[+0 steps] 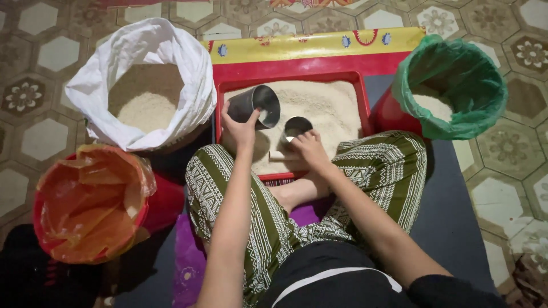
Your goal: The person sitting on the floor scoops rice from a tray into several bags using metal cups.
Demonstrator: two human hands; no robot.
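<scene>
Left hand: the left hand [238,128] is closed around the larger metal cup [255,106], gripping it from below and tipping it so its mouth faces sideways over the grain.
Right hand: the right hand [310,147] is curled over the smaller metal cup [296,128], fingers on its rim, pressing it down at the surface of the rice.
Where the rice sits: a bed of white rice [325,108] fills the red tray [365,108], which lies right in front of the person's crossed legs, in green patterned trousers [377,165].
Scoop, as I'd judge it: that small cup wants to go in at a slant and come up level, so the grains heap inside rather than spill over the lip.
Transfer, as I'd judge it: the two cups are just beside each other, and that closeness looks right; keeping both mouths above the tray means any stray grains fall back in.
Around them: a white sack [91,91] of rice stands open to the person's left, an orange-lined red bucket [85,205] sits nearer on that side, and a green-lined red bucket [456,85] with some rice in it stands on the right.
Watch for: the large cup is tilted well over, so I'd guess a steadier wrist helps there.
</scene>
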